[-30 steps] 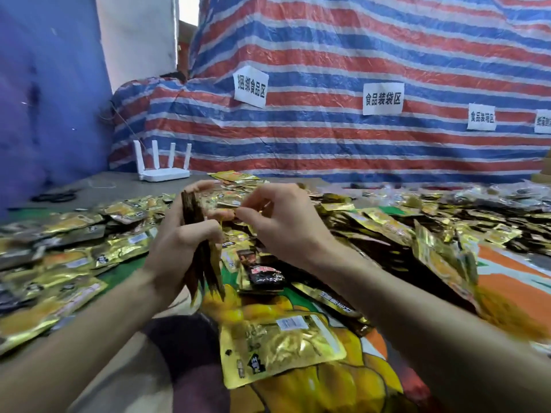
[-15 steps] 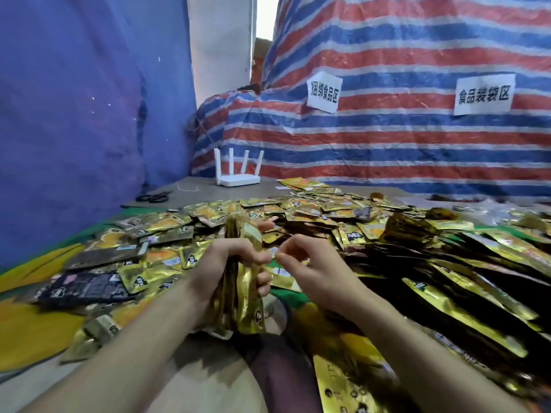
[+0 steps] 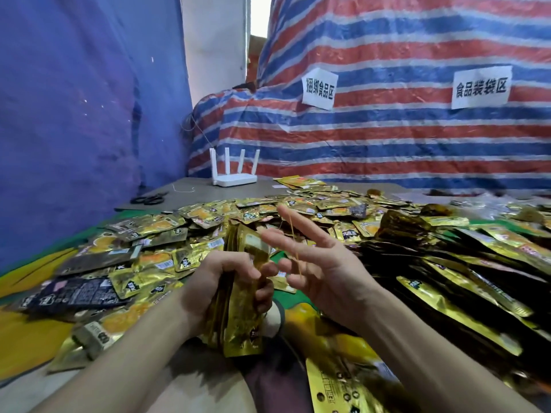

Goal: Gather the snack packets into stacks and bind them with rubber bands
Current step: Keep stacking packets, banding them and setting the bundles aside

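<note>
My left hand grips an upright stack of gold snack packets just above my lap. Beside it on the right, my right hand has its fingers straight and spread, palm turned toward the stack. A thin tan rubber band is stretched across those spread fingers, close to the top of the stack. Loose gold and dark packets cover the surface in front and to both sides.
A white router and black scissors lie on the grey board at the back left. A striped tarp with paper signs rises behind, and a blue sheet hangs on the left. A heap of dark packets lies right.
My right hand went from pinching at the stack's top to spreading its fingers with the band stretched over them. My left hand kept hold of the stack. The view swung left.
</note>
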`<state>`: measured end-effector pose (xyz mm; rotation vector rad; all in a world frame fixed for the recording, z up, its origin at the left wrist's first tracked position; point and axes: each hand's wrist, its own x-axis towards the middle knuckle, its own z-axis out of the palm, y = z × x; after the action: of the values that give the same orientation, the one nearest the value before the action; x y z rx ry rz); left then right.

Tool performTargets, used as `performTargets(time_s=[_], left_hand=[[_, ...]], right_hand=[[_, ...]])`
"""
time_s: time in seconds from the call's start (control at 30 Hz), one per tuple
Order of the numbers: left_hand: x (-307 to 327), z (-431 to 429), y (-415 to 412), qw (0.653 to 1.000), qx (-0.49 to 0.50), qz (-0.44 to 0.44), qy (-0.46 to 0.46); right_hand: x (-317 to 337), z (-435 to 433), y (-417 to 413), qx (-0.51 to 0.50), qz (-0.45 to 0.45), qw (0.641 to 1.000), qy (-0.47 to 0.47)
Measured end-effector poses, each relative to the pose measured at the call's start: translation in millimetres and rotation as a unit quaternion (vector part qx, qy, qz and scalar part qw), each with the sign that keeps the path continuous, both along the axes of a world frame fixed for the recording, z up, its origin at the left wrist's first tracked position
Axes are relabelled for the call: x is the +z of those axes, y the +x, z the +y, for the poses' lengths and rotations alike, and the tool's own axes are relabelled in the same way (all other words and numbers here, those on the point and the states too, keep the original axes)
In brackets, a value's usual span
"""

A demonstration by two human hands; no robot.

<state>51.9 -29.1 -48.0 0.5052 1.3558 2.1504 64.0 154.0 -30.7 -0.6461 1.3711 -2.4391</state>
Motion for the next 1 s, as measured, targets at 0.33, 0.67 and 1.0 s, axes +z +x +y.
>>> performTargets(time_s=[0.33, 0.67, 1.0], left_hand=[[-2, 1, -16, 0.903, 0.422, 0.041, 0.068], [0, 8, -8, 0.864, 0.492, 0.033, 0.102], [-1, 21, 2, 0.960, 0.217, -0.109, 0.138]], right_hand=[[-16, -17, 6, -0.166, 0.093, 0.945, 0.266], [-32, -47, 16, -0.241, 0.189, 0.879, 0.364], [-31, -38, 12, -0.275, 0.186, 0.884, 0.329]])
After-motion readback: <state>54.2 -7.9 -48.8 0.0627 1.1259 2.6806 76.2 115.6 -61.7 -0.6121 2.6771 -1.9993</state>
